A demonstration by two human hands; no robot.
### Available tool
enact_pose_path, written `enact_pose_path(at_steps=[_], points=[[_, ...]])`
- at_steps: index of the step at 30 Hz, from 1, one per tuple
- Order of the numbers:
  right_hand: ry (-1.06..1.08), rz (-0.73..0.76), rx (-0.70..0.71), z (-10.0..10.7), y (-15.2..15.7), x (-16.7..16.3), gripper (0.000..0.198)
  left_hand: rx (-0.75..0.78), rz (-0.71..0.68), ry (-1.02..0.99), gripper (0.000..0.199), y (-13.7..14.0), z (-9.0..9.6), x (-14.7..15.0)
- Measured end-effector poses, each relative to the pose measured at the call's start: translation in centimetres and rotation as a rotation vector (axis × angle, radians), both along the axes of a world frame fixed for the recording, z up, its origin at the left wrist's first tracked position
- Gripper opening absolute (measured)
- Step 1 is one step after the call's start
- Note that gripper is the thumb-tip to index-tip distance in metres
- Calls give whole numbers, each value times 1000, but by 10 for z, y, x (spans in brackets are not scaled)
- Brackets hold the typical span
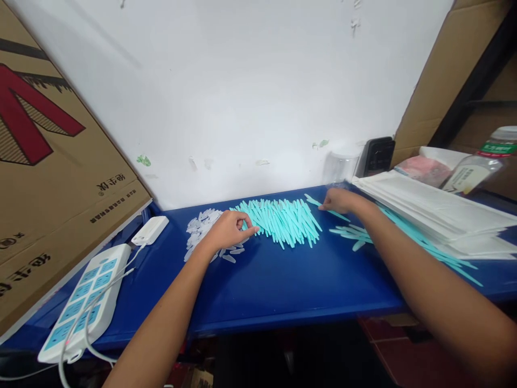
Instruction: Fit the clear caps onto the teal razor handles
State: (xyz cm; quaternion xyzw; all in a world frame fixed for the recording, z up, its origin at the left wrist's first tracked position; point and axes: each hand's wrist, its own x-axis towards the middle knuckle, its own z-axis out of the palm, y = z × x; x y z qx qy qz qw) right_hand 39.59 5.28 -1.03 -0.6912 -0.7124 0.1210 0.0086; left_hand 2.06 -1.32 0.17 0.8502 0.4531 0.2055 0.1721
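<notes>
A dense heap of slim teal plastic sticks with tapered ends [278, 220] lies at the back of the blue table. Left of it is a loose pile of small translucent whitish pieces [197, 231]. My left hand [232, 231] hovers where the two piles meet, fingers curled and thumb close to the index finger; whether a small piece is between them cannot be made out. Right of the heap, my right hand [338, 200] pinches a teal stick [312, 200] low over the table. Several more teal sticks [351, 233] lie beside my right forearm.
A white power strip [86, 302] with cables and a white adapter [150, 230] sit at the left by a large carton [60, 178]. White envelopes [440, 207], a clear jar [480, 167] and a clear cup [342, 164] stand right. A white wall [242, 97] closes the back.
</notes>
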Motion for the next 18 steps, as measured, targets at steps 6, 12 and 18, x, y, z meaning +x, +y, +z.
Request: enact_pose_path(at_steps=[6,12,18], points=[[48,-35,13,0,1,-4,32,134,71,-19,38,0,0,2],[256,20,69,11,-8,-14,29,237,125,-58,34,0,-2,6],[653,354,38,28,-41,-53,27,197,138,-141,41,-6,-7,16]])
